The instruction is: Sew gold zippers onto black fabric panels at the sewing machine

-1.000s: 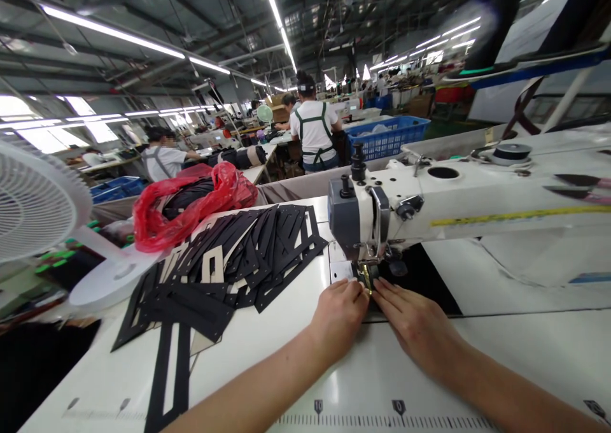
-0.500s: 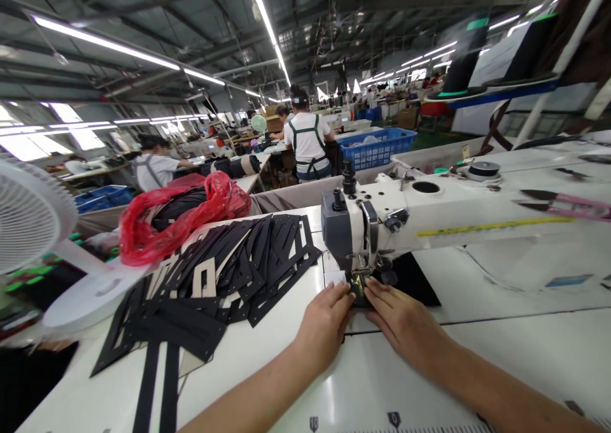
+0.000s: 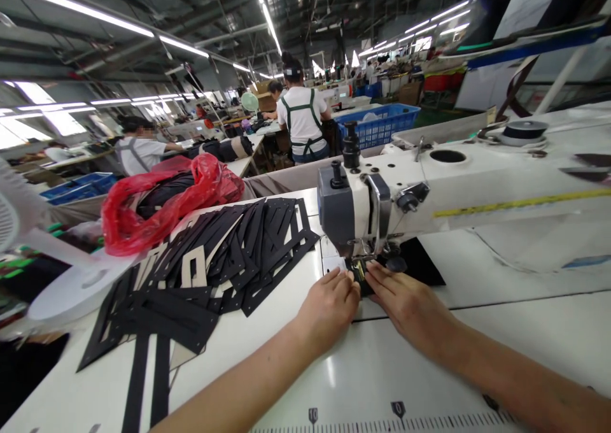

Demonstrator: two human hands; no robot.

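Note:
A black fabric piece (image 3: 422, 264) lies flat under the head of a white sewing machine (image 3: 351, 213). Between my hands, beside the presser foot, shows a short gold-coloured strip (image 3: 359, 270) that looks like zipper teeth. My left hand (image 3: 331, 305) is closed at the left of the strip, its fingers curled on the near edge of the black fabric; the fingertips are partly hidden. From the right, my right hand (image 3: 405, 299) rests with its fingers stretched out flat on the fabric, close to the presser foot.
Left of the machine lies a heap of black frame-shaped pieces (image 3: 238, 248). Behind it sits a red plastic bag (image 3: 126, 223), with a white fan (image 3: 71, 280) at far left. A blue crate (image 3: 382, 127) and co-workers (image 3: 303, 114) are beyond. A ruler (image 3: 358, 428) runs along the front.
The camera view has shifted closer to the machine. My left fingers have curled in more beside the strip. The right hand stays flat on the fabric.

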